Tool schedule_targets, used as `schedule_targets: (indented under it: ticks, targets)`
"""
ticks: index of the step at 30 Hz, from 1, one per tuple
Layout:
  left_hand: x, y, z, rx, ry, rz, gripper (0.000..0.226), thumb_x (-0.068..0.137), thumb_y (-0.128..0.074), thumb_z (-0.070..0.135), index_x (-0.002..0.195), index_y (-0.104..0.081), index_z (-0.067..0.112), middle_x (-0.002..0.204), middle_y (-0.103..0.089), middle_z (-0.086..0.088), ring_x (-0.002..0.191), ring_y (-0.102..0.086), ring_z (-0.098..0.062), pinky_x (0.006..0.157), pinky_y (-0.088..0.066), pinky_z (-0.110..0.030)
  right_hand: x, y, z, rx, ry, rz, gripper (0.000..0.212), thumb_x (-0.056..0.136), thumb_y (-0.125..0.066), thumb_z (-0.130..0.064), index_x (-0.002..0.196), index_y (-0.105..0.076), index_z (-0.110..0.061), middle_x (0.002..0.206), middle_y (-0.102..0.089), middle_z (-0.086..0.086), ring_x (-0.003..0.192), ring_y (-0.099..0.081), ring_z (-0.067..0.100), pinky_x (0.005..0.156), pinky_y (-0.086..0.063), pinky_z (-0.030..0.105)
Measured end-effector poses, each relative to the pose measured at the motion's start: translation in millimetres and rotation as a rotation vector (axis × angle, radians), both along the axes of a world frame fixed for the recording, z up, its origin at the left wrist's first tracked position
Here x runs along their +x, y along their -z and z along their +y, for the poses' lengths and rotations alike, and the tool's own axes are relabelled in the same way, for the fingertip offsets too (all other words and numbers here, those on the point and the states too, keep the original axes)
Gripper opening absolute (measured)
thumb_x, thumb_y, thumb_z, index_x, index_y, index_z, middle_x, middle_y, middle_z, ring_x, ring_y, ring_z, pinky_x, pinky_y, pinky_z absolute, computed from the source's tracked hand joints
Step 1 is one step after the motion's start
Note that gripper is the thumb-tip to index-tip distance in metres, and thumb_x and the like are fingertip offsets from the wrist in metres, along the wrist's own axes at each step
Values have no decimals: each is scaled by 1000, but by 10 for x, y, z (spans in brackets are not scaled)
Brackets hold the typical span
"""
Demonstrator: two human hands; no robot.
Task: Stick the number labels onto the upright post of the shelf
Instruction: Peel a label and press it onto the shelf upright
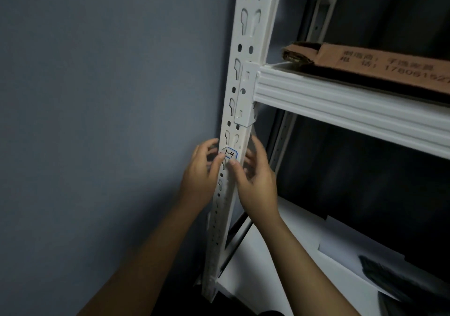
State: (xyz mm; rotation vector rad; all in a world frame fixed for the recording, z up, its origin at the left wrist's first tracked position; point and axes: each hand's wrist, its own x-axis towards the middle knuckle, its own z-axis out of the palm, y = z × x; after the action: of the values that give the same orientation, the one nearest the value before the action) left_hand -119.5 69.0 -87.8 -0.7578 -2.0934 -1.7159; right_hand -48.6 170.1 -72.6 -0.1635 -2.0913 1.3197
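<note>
Fingers of both hands are bunched around a small label [230, 155] on the front face of the white upright post [239, 111] — the left hand [200, 169] comes in from the wall side with its thumb laid against the label's lower left corner, and the right hand [255, 176] reaches from the shelf side with its thumb tip just under the label's bottom edge while its other fingers curl round the post's far edge. Neither hand is clenched; the left one looks loosely curled and pressing, not pinching, though motion blur makes the exact contact hard to read. Judging by this, the step in hand is seating and smoothing the label, and the next move calls for a firm rub across its face and edges so it bonds over the punched slots, then letting go. It is a small white sticker with a blue outline and clipped corners, hand-lettered "1-4" in black, sitting slightly tilted, a little below the bracket [244, 94] where the shelf beam [341, 106] meets the post. A cardboard box [379, 64] lies on that shelf above.
</note>
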Motion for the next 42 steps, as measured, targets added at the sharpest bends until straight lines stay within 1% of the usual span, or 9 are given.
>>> schedule_targets:
  ticks: [3,6,9,14,19,24,28,31,42]
  targets:
    - [-36,-9,27,58,87,-72,29,95,-52,15,124,-52,20,110,-62,13,98,-58,9,83,-48,-12,50,1,-8,223,145,78,57,91,-64,-28,142,-38,-27,134,-52,-8,119,-48,1,96,-42,23]
    - [-57,-25,43,102,157,-81,27,95,-52,10,118,-53,24,105,-62,20,100,-59,6,87,-48,-15,59,-81,51,546,304,239,39,89,-62,-22,126,-55,-13,120,-53,6,111,-44,14,94,-35,22]
    - [-94,-22,31,140,207,-99,27,95,-53,10,114,-54,28,105,-62,20,103,-61,-1,94,-48,-24,23,-209,114,852,366,327,23,88,-61,-22,108,-67,-12,107,-58,10,98,-43,22,83,-35,32]
    - [-148,-19,0,140,242,-138,31,95,-53,19,104,-55,48,106,-66,16,107,-61,-7,99,-47,-37,-84,-390,177,1211,414,351,13,80,-76,-20,92,-72,-17,94,-62,6,89,-38,22,74,-24,34]
    - [-200,-46,-14,119,269,-158,22,94,-51,19,112,-57,31,112,-66,2,109,-60,-7,102,-45,-37,-143,-419,169,1411,410,310,11,78,-79,-27,84,-72,-23,92,-62,1,92,-39,21,80,-24,37]
    - [-199,-66,-34,149,304,-167,36,94,-46,2,105,-56,36,109,-65,-1,108,-61,-10,102,-45,-36,-216,-494,159,1520,427,353,9,77,-78,-23,80,-69,-23,88,-62,0,88,-42,21,81,-27,38]
    - [-177,-73,-33,180,303,-187,36,93,-41,-5,106,-56,25,101,-65,2,100,-62,-8,100,-46,-32,-272,-505,159,1620,416,375,6,79,-73,-19,83,-69,-21,85,-61,0,86,-45,21,82,-30,40]
    - [-179,-74,-25,180,266,-200,36,93,-44,-1,100,-58,31,95,-66,8,95,-64,-7,96,-49,-34,-281,-496,176,1619,408,390,7,79,-75,-19,83,-69,-21,85,-62,0,83,-54,22,82,-30,39]
    - [-152,-45,-36,140,167,-231,17,90,-59,26,87,-59,42,85,-69,13,86,-68,-8,88,-53,-42,-268,-476,193,1467,322,408,10,77,-79,-19,80,-70,-19,79,-59,0,86,-42,19,82,-27,39]
